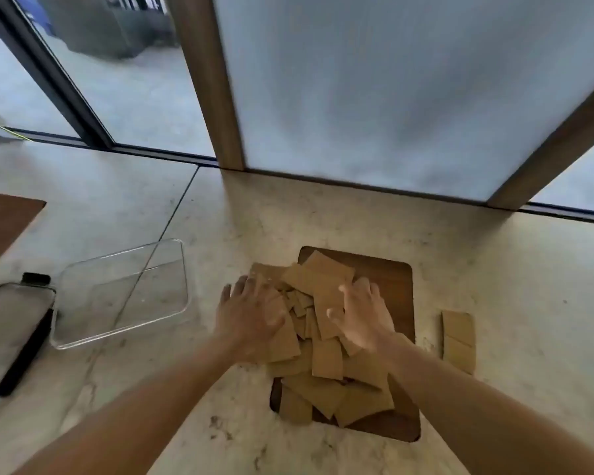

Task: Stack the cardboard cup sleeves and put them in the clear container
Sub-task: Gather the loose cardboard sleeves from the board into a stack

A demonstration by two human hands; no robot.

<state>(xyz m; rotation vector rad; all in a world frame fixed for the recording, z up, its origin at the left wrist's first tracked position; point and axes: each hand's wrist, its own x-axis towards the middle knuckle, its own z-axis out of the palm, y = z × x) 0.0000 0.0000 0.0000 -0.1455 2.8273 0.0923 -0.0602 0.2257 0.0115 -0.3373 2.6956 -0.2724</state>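
A loose heap of flat brown cardboard cup sleeves lies on a dark wooden board in the middle of the marble counter. My left hand rests flat on the heap's left side, fingers spread. My right hand is on the heap's right side with its fingers bent down onto a sleeve; whether it grips one is unclear. Two more sleeves lie apart on the counter to the right. The clear container stands empty to the left of the heap.
A dark phone-like case lies at the left edge beside the container. A brown wooden surface is at far left. Frosted glass panels with wooden posts rise behind the counter.
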